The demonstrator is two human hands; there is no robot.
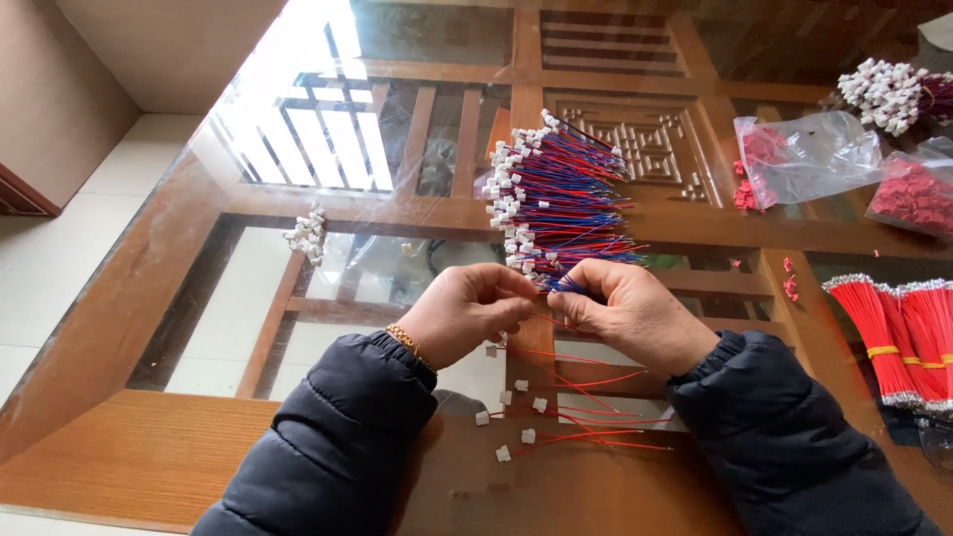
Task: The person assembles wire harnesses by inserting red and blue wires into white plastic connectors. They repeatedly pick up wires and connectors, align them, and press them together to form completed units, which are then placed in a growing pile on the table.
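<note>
I am looking down at my two hands over a glass-topped wooden table (pixel 149 447). Both arms are in dark padded sleeves, and a gold bracelet (pixel 405 339) sits on my left wrist. My left hand (pixel 467 310) is closed in a pinch, thumb and fingers drawn together near the base of a fan of wires. My right hand (pixel 630 310) is closed around that same base, gripping a thick bunch of red and blue wires (pixel 566 203). The bunch spreads up and away from me across the glass, and each wire ends in a small white plastic connector, so the far left edge of the fan looks like a ragged white fringe.

Just below my hands, between my sleeves, several loose red wires with white connectors (pixel 556 412) lie scattered on the table. To the left, well apart from my hands, a small heap of loose white connectors (pixel 308 234) rests on the glass.

On the right side of the table lie bundles of red wires (pixel 898 337) bound with yellow bands, their stripped ends silvery. Further back on the right is a clear plastic bag (pixel 809 154) holding small red parts, a second bag of red parts (pixel 913 194) beside it, and another bunch of wires with white connectors (pixel 884 91) in the far corner
</note>
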